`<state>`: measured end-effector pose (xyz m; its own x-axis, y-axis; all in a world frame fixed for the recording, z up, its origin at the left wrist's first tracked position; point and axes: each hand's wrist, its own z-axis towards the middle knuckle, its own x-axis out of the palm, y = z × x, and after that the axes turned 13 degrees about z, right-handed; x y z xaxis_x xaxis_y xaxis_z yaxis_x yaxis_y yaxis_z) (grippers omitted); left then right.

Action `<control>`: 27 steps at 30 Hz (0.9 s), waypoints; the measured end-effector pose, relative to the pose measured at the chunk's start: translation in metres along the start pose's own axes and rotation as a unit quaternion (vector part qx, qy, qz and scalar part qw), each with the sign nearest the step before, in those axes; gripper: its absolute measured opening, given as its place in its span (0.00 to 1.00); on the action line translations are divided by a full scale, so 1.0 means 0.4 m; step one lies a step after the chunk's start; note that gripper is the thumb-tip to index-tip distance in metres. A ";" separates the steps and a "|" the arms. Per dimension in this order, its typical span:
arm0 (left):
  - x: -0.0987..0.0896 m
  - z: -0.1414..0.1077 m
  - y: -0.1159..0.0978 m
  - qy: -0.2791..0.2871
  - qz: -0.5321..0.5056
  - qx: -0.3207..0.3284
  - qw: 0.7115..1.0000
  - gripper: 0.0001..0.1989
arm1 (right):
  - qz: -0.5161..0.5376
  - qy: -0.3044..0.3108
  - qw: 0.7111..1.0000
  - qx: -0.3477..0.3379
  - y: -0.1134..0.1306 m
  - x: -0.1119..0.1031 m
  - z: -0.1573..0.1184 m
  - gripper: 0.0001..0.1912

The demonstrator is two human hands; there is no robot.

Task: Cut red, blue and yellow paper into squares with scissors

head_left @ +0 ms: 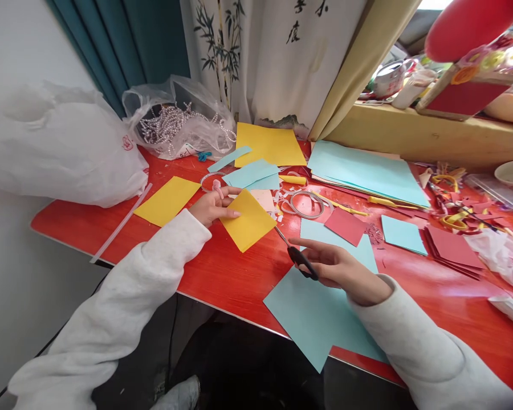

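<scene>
My left hand [216,208] pinches a square of yellow paper [250,225] by its upper left side, thumb on top. A pink ring-like thing sits on one of its fingers. In my right hand [336,265] is a pair of scissors [301,262] with black handles. Their blades point up and left, and the tip is at the right corner of the yellow paper; I cannot tell whether it touches. A large light blue sheet [329,313] lies under my right hand and overhangs the table's front edge. Another yellow piece [167,200] lies left of my left hand.
On the red table [222,279] are a stack of blue sheets [363,171], dark red squares [453,247], a small blue stack [404,233] and tape rolls [306,204]. A white bag [68,142] and a clear bag of beads [175,122] stand at the back left.
</scene>
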<state>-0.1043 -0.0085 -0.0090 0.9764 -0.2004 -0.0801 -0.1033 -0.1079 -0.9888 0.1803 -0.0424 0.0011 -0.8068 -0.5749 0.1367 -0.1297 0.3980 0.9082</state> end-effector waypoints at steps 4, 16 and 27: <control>0.008 -0.008 0.002 -0.044 0.020 0.041 0.998 0.28 | 0.109 0.006 0.994 -0.006 -0.019 0.012 0.013 0.24; 0.129 -0.017 0.009 -0.113 0.067 0.165 0.977 0.18 | 0.140 -0.144 0.952 -0.230 -0.015 -0.020 0.027 0.23; 0.247 0.045 0.017 -0.032 0.029 0.162 0.986 0.15 | -0.105 -0.216 0.919 -0.312 -0.012 -0.094 0.034 0.26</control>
<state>-0.0050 -0.0116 -0.0260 0.9817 -0.1342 -0.1353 -0.1036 0.2198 -0.9700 0.2034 -0.0130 -0.0138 -0.9727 -0.2013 -0.1156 -0.0620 -0.2544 0.9651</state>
